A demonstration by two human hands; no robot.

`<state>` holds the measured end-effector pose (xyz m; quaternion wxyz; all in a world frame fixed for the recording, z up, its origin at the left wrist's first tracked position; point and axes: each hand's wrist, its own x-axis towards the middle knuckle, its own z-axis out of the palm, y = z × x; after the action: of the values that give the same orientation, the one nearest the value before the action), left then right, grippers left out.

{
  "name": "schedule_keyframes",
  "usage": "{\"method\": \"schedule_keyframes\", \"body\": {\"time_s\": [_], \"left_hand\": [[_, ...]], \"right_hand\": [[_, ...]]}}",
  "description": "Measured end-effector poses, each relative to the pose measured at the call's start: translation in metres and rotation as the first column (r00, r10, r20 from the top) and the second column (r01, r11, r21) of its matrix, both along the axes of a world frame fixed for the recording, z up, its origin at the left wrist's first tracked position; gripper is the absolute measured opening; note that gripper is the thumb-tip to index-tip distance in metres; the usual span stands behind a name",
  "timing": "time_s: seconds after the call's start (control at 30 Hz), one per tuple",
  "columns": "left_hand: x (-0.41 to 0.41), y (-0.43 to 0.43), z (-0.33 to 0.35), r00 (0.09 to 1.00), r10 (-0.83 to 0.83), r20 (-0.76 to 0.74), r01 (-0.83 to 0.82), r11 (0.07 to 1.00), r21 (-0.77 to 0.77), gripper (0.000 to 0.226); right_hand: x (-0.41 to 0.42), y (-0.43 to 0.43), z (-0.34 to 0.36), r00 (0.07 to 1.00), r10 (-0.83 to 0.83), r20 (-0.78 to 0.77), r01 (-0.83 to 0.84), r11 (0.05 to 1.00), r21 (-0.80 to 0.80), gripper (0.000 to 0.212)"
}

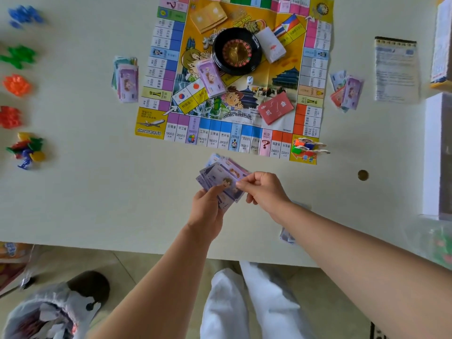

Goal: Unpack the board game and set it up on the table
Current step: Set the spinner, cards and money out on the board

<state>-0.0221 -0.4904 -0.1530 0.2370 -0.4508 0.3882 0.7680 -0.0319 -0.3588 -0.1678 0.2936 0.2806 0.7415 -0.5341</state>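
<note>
Above the table, near the game board, the left hand grips fanned play money; fingers of the right hand pinch one note. It looks like light, limp, slippery paper, likely best pinched at a corner.

Home-like room: white table, tiled floor

left grip: curled, clasping | right grip: thumb-finger pinch | forearms bare, converging
</note>
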Motion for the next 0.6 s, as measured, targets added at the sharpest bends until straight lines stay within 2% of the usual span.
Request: {"method": "schedule_keyframes", "body": {"time_s": [0.2, 0.33, 0.4, 0.5, 0.57, 0.6], "left_hand": [[-0.017, 0.002, -0.013, 0.993, 0.068, 0.098, -0.043, 0.971, -0.237, 0.021], [-0.024, -0.007, -0.016, 0.99, 0.038, 0.138, 0.018, 0.922, -0.387, 0.017], [-0.027, -0.011, -0.014, 0.987, 0.01, 0.163, 0.057, 0.914, -0.402, 0.008], [-0.03, -0.013, -0.01, 0.983, -0.022, 0.182, 0.094, 0.914, -0.394, 0.014], [-0.035, -0.012, -0.006, 0.983, -0.041, 0.179, 0.111, 0.91, -0.399, 0.015], [-0.037, -0.012, -0.006, 0.985, -0.055, 0.166, 0.118, 0.911, -0.396, 0.015]], "right_hand": [[-0.023, 0.002, -0.018, 0.997, 0.053, -0.051, -0.046, 0.991, 0.124, 0.007], [-0.034, 0.011, -0.029, 0.987, 0.158, -0.023, -0.143, 0.937, 0.318, 0.012], [-0.039, 0.014, -0.028, 0.954, 0.293, 0.06, -0.29, 0.861, 0.418, 0.027], [-0.043, 0.014, -0.019, 0.865, 0.48, 0.146, -0.478, 0.701, 0.53, 0.042], [-0.049, 0.012, -0.014, 0.841, 0.527, 0.124, -0.508, 0.688, 0.519, 0.043], [-0.053, 0.01, -0.011, 0.846, 0.524, 0.092, -0.506, 0.738, 0.448, 0.041]]}}
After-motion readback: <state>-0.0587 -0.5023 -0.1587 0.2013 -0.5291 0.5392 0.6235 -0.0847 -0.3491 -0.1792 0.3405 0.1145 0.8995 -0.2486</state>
